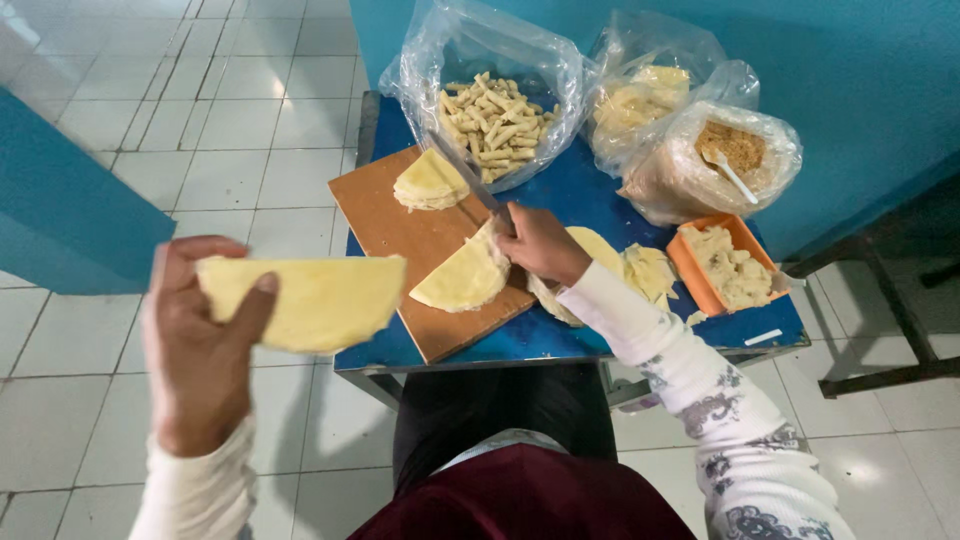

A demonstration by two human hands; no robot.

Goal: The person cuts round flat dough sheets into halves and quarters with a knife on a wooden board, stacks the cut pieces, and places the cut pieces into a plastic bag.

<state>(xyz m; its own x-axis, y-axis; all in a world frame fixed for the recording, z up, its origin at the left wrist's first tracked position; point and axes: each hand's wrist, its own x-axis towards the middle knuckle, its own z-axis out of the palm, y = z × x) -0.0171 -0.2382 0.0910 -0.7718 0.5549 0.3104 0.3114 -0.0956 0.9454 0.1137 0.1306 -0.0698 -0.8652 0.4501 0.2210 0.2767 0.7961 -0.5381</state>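
Lifting a half-round flatbread stack (305, 300) clear of the cutting board (400, 235) in the clenched left hand (200, 345), while the right hand (540, 243) is gripping a knife (465, 178), steadying another half (465, 275) on that board.

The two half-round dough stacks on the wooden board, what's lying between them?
In the head view, only bare wooden board separates the far stack from the near stack; the knife blade runs along their right side, gripped by the right hand.
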